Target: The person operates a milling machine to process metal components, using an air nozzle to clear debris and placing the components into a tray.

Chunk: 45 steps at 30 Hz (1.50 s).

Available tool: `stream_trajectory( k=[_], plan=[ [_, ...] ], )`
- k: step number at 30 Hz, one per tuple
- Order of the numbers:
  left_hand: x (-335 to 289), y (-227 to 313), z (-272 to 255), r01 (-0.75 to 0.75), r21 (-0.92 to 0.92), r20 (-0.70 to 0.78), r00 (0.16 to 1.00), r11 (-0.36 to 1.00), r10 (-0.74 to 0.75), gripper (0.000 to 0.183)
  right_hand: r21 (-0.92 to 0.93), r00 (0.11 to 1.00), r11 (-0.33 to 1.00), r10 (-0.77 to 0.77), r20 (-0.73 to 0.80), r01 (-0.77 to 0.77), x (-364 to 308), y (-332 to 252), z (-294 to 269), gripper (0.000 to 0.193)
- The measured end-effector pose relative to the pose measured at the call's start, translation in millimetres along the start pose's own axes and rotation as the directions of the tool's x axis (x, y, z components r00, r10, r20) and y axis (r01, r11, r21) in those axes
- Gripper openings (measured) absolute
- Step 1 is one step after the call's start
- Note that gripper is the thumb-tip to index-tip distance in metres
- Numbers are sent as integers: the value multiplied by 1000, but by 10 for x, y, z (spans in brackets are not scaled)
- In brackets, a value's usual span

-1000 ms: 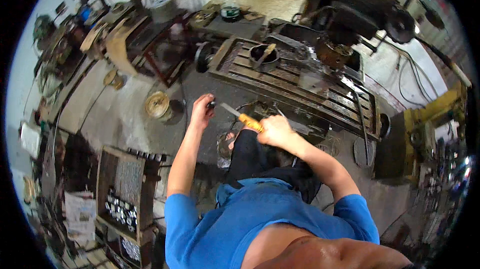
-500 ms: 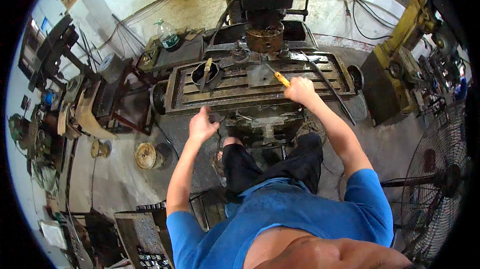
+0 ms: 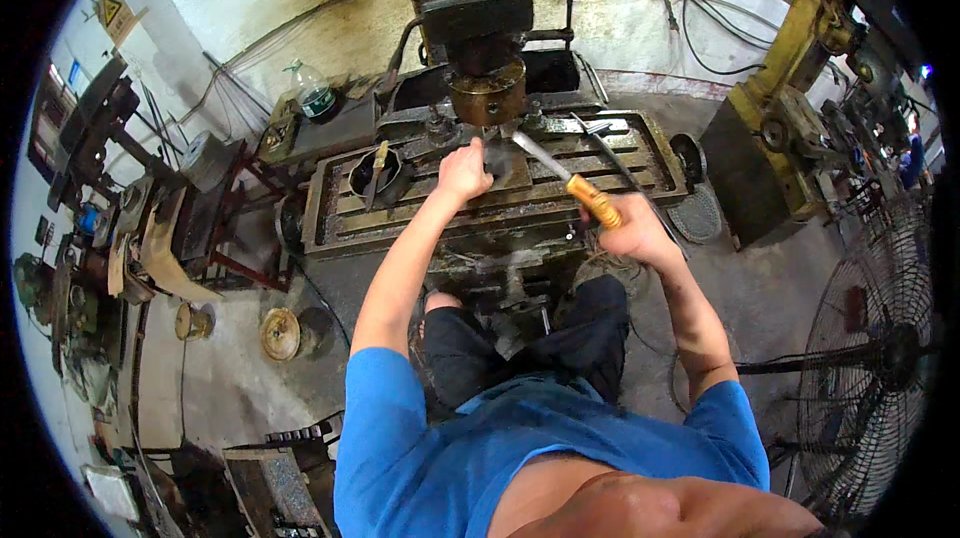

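Raised since a moment ago from the table's front edge to the small dark workpiece (image 3: 497, 160) under the brass-coloured spindle nose (image 3: 486, 93), left hand (image 3: 462, 174) clenched steadying it, right hand (image 3: 632, 230) grasping the yellow-handled flat steel file (image 3: 560, 176), blade angled onto that piece on the slotted grey milling table (image 3: 420, 213).

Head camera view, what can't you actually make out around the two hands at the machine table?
- What the left hand grips or presses: its closed fist covers it.
- The tip of the yellow-handled tool in the right hand: it runs behind the left hand under the machine head.
- Contents of the dark round pot on the slotted table: too small and dark.
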<state>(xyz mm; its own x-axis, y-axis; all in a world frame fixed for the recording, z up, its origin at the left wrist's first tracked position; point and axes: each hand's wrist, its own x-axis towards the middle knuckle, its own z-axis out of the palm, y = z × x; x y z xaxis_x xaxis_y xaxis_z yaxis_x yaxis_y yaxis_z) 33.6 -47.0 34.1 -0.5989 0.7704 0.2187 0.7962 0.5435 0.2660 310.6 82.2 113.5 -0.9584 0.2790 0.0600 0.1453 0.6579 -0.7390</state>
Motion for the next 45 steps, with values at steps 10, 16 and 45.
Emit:
stream_trajectory(
  k=[10, 16, 45],
  plan=[
    [90, -51, 201, -93, 40, -47, 994, 995, 95, 27, 449, 976, 893, 119, -183, -25, 410, 1141, 579, 32],
    [186, -12, 265, -104, 19, -101, 989, 994, 105, 20, -89, 884, 905, 380, -271, -416, 303, 1301, 839, 33],
    [543, -115, 411, 316, -289, -78, 933, 904, -352, 36, -105, 199, 415, -624, -756, 904, 337, -642, -2207, 55]
  ],
)
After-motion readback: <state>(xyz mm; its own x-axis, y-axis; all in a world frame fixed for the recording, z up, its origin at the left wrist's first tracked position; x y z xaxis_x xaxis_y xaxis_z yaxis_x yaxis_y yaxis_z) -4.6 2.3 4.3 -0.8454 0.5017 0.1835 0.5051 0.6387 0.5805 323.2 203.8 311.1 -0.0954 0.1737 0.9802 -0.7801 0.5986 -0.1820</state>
